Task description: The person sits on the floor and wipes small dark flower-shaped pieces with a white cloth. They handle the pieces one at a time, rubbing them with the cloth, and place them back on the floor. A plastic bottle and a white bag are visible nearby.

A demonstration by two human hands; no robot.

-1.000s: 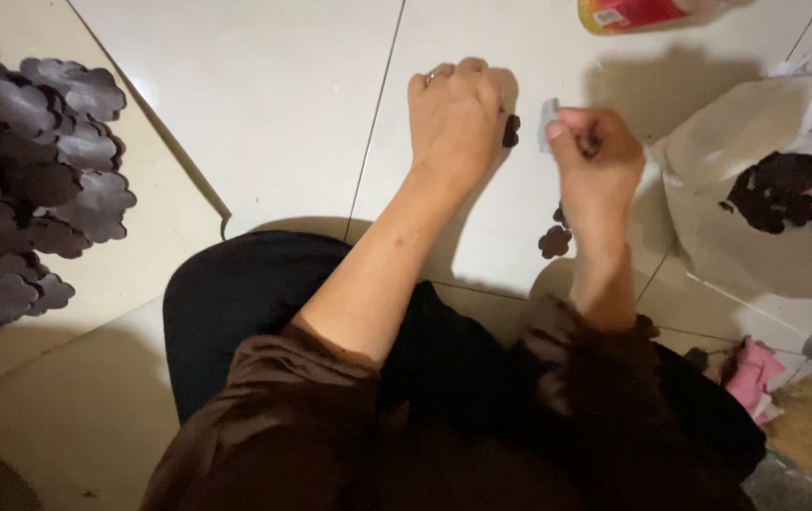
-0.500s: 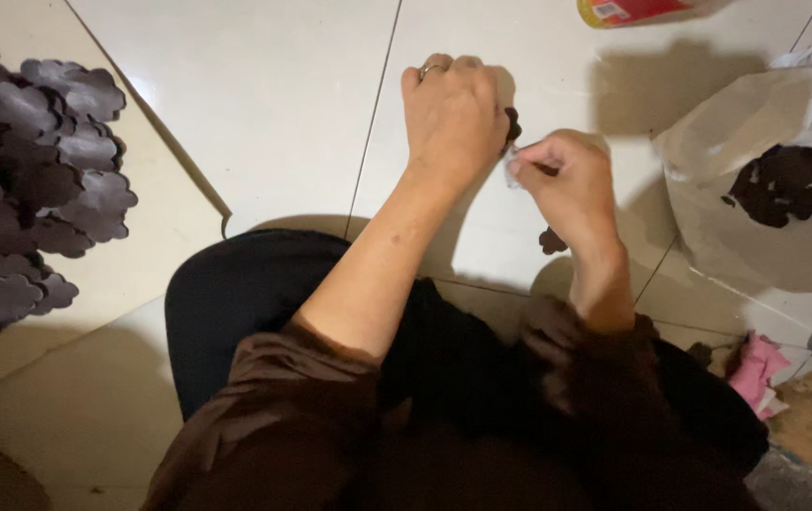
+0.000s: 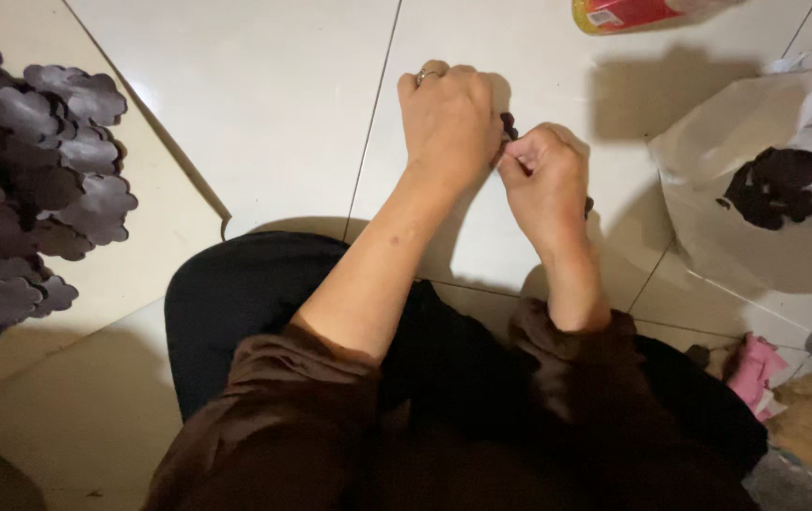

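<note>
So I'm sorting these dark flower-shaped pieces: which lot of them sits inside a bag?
The small dark cluster at the right, lying in the open white plastic bag. The big pile at the left lies bare on the floor tiles.

floor tiles (image 3: 264, 104): looking glazed and smooth, giving off a soft sheen
flower-shaped pieces (image 3: 27, 180): appearing matt, dark purple, like thin foam or felt
plastic bag (image 3: 756, 142): showing thin, crinkled white film
ring (image 3: 425, 74): glinting like metal
sleeves (image 3: 273, 416): looking like soft brown cloth, wrinkling
</note>
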